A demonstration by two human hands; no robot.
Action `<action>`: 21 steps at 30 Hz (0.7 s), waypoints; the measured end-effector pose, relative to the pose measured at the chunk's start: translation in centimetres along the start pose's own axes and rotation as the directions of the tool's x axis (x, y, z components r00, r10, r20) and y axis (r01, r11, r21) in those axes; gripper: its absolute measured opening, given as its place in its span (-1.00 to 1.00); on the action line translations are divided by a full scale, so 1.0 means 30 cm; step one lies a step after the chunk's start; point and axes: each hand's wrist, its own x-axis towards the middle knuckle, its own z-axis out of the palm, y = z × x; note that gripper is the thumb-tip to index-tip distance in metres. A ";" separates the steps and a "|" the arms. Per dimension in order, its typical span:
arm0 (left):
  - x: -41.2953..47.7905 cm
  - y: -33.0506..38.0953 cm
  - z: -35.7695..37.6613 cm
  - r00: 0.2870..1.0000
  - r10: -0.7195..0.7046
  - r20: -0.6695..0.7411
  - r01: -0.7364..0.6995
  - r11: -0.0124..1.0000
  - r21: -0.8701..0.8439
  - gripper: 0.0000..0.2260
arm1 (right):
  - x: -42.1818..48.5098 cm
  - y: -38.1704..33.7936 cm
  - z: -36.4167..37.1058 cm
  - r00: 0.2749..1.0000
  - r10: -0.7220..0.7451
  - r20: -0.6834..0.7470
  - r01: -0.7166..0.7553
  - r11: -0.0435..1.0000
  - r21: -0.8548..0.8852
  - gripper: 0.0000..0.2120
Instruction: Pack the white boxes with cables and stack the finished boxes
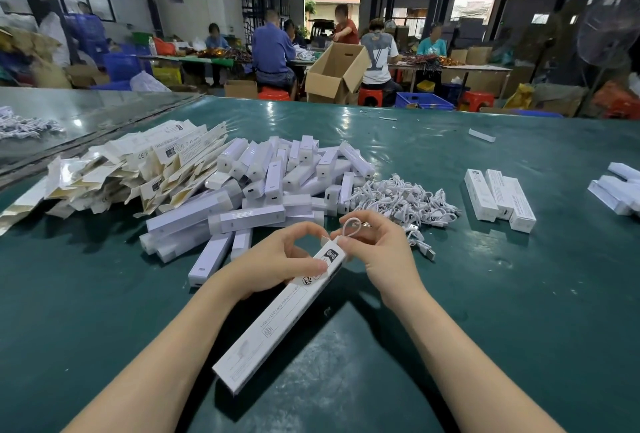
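A long white printed box (pixel 277 321) slants up from the green table (pixel 485 311) toward my hands. My left hand (pixel 277 259) grips its upper end, thumb on the printed face. My right hand (pixel 377 245) pinches a looped white cable (pixel 349 226) right at the box's open top end. Just beyond lies a tangled heap of white cables (pixel 405 204). Three closed white boxes (pixel 498 198) lie side by side to the right.
A heap of white plastic lamp bars (pixel 270 186) lies left of centre, with flat unfolded cartons (pixel 114 176) further left. More white boxes (pixel 620 190) sit at the right edge. People work at tables far behind, near an open cardboard carton (pixel 336 72).
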 end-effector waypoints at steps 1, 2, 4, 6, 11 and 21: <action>-0.001 0.002 0.001 1.000 0.000 0.003 0.000 1.000 0.003 -0.71 | -0.001 0.001 0.001 1.000 -0.011 -0.005 0.011 1.000 -0.007 -0.72; -0.001 0.004 0.001 1.000 0.002 0.003 -0.002 1.000 0.002 -0.71 | -0.001 0.002 0.001 1.000 -0.023 -0.005 0.022 1.000 -0.007 -0.70; -0.002 0.007 0.000 1.000 0.007 -0.004 -0.007 1.000 -0.011 -0.72 | -0.001 0.004 -0.003 0.999 -0.039 -0.001 0.039 0.999 0.015 -0.67; -0.004 0.007 0.001 1.000 0.013 -0.021 -0.013 1.000 -0.020 -0.72 | 0.000 0.008 -0.008 0.999 -0.043 -0.007 0.043 0.999 0.028 -0.67; -0.004 0.005 0.008 0.998 0.021 -0.059 -0.024 0.999 -0.039 -0.72 | 0.000 0.023 -0.008 1.000 -0.021 -0.018 0.021 0.999 -0.036 -0.76; -0.006 0.007 0.013 0.997 0.010 -0.079 -0.014 0.998 -0.060 -0.67 | 0.003 0.027 -0.024 0.998 -0.046 -0.041 0.039 0.988 -0.150 -0.75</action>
